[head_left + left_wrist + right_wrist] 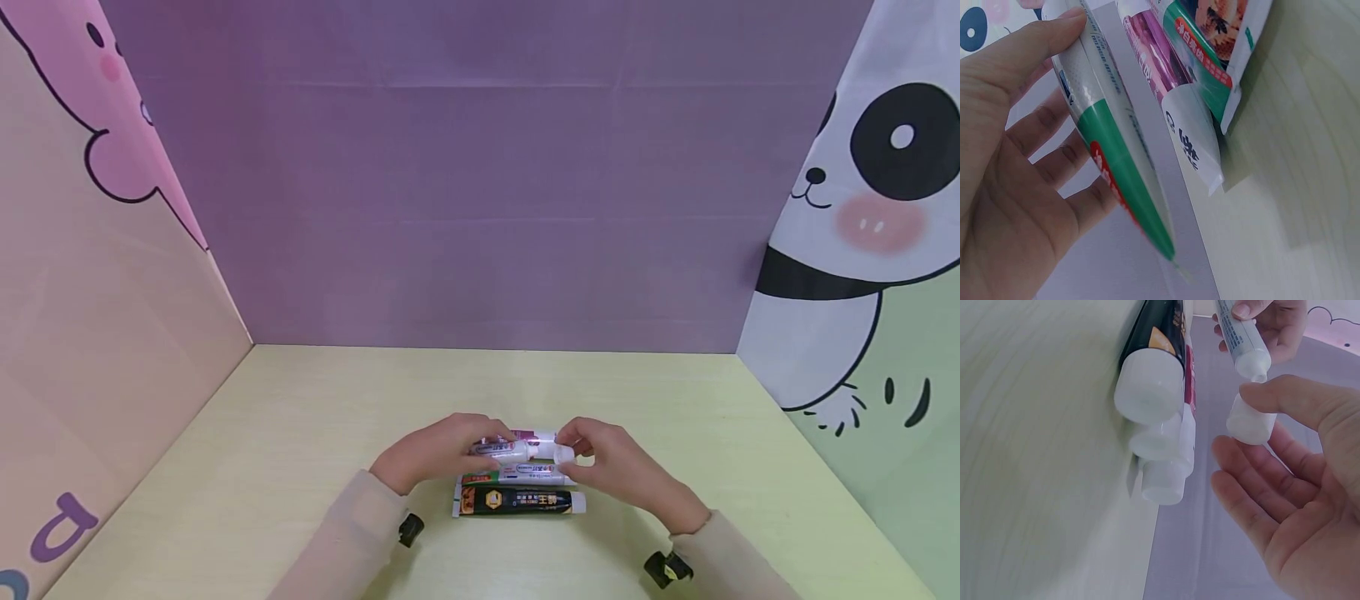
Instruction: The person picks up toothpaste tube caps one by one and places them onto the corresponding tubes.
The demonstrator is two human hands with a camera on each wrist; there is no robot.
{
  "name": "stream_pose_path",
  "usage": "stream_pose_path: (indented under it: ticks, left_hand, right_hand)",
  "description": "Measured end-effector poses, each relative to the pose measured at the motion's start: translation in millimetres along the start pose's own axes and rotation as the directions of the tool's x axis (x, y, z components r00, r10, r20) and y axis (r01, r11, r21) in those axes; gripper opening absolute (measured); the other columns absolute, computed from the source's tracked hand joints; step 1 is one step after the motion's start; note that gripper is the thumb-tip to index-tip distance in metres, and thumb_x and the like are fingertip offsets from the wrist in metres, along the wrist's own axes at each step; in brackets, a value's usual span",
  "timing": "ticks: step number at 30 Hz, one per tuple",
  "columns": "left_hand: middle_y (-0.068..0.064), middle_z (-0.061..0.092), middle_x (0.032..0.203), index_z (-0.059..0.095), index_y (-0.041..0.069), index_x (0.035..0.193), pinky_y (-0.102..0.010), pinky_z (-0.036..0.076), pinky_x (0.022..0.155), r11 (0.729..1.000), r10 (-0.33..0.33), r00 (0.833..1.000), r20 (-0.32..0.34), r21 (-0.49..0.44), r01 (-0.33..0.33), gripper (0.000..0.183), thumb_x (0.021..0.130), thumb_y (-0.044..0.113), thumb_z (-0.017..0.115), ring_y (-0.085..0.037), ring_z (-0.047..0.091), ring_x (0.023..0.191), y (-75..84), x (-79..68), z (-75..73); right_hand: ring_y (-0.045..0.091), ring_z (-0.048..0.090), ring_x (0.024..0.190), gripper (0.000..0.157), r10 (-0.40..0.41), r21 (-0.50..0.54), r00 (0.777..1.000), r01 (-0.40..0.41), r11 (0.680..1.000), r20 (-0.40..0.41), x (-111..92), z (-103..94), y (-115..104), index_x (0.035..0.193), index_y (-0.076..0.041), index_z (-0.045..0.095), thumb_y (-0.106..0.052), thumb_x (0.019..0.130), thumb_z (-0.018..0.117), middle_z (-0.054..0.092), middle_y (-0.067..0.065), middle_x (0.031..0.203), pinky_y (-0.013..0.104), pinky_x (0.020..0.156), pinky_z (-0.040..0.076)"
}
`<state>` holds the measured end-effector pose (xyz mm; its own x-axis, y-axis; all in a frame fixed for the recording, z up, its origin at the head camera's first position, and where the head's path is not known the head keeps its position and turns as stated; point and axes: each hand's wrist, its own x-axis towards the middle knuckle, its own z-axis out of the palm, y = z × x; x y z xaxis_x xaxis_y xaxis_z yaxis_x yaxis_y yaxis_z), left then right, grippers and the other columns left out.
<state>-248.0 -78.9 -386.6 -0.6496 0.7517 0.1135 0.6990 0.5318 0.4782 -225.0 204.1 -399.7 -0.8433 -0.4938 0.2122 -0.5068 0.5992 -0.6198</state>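
My left hand (446,450) grips a white and green toothpaste tube (1107,134) between thumb and fingers, raised above the table. The tube's bare nozzle (1260,377) points toward my right hand (626,468). That hand pinches a white cap (1252,420) just off the end of the nozzle, in line with it. Below the hands lie three more capped tubes side by side: a black one (517,501) nearest, a white and green one (528,474) in the middle, and a purple and white one (542,435) farthest away.
The pale wooden table (330,400) is bounded by a purple back wall (480,183). A pink cartoon panel (150,333) stands at the left and a panda panel (825,350) at the right. Dark wrist devices (667,568) sit at both sleeves.
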Motion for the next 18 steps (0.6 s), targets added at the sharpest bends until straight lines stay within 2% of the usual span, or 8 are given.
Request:
stream_pose_path:
  ticks: [4,9,14,18]
  left_hand:
    - [0.002,0.066,0.114,0.066,0.011,0.127,-0.025,0.050,0.084,1.000,0.017,1.000,0.000,0.014,-0.017,0.034,0.095,0.019,0.071,-0.007,0.056,0.092,4.2,0.8,1.3]
    - [0.003,0.066,0.114,0.066,0.011,0.128,-0.024,0.050,0.085,1.000,0.018,1.000,0.004,0.016,-0.018,0.034,0.095,0.019,0.071,-0.006,0.056,0.092,9.9,1.6,2.9]
    - [0.002,0.066,0.114,0.067,0.012,0.127,-0.023,0.050,0.082,1.000,0.012,1.000,0.011,0.008,-0.012,0.033,0.095,0.018,0.072,-0.007,0.056,0.089,14.7,2.1,4.9]
    - [0.001,0.065,0.120,0.066,0.013,0.128,-0.024,0.050,0.086,1.000,-0.002,1.000,0.022,0.007,0.002,0.034,0.095,0.017,0.071,-0.007,0.056,0.093,18.6,2.9,6.1]
  right_hand:
    - [0.013,0.066,0.089,0.025,-0.056,0.014,0.998,0.056,0.998,-0.002,-1.5,0.5,-0.9,0.110,-0.007,0.067,-0.009,0.087,0.077,0.067,0.000,0.106,0.041,0.082,0.056]
    - [0.011,0.067,0.089,0.025,-0.125,0.015,0.992,0.125,0.992,-0.009,-3.2,0.7,-2.5,0.110,-0.007,0.068,-0.004,0.087,0.076,0.069,0.000,0.106,0.039,0.083,0.056]
    - [0.010,0.067,0.089,0.025,-0.127,0.046,0.992,0.126,0.991,0.004,-4.4,1.3,-3.3,0.106,-0.009,0.064,-0.004,0.086,0.077,0.069,-0.002,0.102,0.041,0.084,0.056]
    - [0.011,0.067,0.088,0.026,-0.131,0.070,0.991,0.130,0.989,0.009,-5.9,1.3,-3.5,0.106,-0.008,0.063,-0.004,0.085,0.078,0.068,-0.003,0.100,0.043,0.083,0.056]
